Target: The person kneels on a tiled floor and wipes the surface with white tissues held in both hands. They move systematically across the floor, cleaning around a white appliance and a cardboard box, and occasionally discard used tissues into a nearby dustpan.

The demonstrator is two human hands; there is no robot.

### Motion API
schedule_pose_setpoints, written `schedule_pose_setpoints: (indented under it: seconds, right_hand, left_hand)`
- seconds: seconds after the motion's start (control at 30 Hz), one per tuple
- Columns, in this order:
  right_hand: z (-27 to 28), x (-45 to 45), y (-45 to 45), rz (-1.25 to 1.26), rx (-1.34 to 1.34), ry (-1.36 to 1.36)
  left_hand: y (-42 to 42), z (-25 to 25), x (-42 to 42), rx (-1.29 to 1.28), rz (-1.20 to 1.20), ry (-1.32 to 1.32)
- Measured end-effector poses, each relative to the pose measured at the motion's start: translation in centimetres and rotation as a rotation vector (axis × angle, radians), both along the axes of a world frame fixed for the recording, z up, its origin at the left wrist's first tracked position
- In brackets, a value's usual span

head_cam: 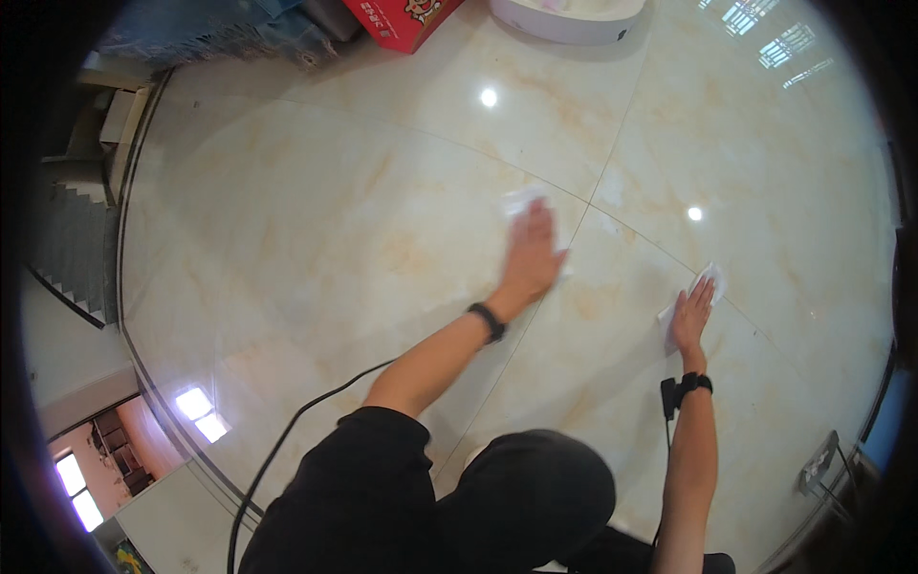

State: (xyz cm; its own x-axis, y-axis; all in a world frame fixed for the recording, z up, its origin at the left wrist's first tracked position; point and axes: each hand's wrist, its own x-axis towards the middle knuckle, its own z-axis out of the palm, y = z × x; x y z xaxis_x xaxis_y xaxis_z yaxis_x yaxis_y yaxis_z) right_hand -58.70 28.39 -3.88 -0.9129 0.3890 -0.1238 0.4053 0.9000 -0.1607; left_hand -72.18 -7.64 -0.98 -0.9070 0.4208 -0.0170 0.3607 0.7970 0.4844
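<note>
Before me spreads a glossy marbled tile floor [323,215]. My left hand [531,255], blurred, lies palm down over a thin white cloth or tissue [523,199] that shows beyond its fingertips and a little beside the thumb. Farther right, my right hand [693,312] rests flat, fingers extended, on another white cloth or tissue [710,276] near a tile joint. Both cloths are partly hidden under the hands. Each wrist wears a black band; from the bands or sleeves run black cables. Whether the left fingers grip the cloth is not clear.
A red printed box [401,21] and a round white container [570,21] stand at the top. Fringed blue fabric [237,43] hangs at the upper left. A staircase [75,244] is at the left, a pale cabinet [179,516] lower left, and a small stool [819,463] lower right.
</note>
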Motion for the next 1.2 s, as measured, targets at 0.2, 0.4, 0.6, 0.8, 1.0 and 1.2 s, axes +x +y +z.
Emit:
schedule_pose_setpoints:
  seconds: [0.2, 0.4, 0.6, 0.8, 1.0, 1.2]
  right_hand:
    - [4.6, 11.3, -15.9, -0.121, -0.159, -0.127]
    - [4.3, 10.9, -33.1, 0.167, -0.428, -0.013]
    - [5.6, -3.0, -40.4, 0.616, -0.531, 0.073]
    - [2.3, -14.8, -34.8, 0.744, -0.399, 0.245]
    - [1.8, -11.7, -7.6, 0.232, 0.016, 0.306]
    - [0.7, 1.5, 8.7, -0.056, 0.188, 0.027]
  left_hand:
    - [-23.6, 1.2, 10.4, -0.237, 0.44, -0.049]
    - [-27.6, 2.5, 15.0, -0.311, 0.619, 0.012]
    - [-27.2, 0.8, 14.8, -0.261, 0.607, 0.068]
    - [-27.4, 1.3, 14.8, -0.246, 0.608, 0.065]
    - [-27.4, 1.2, 14.7, -0.254, 0.602, 0.064]
    - [-27.4, 0.9, 15.0, -0.257, 0.612, 0.057]
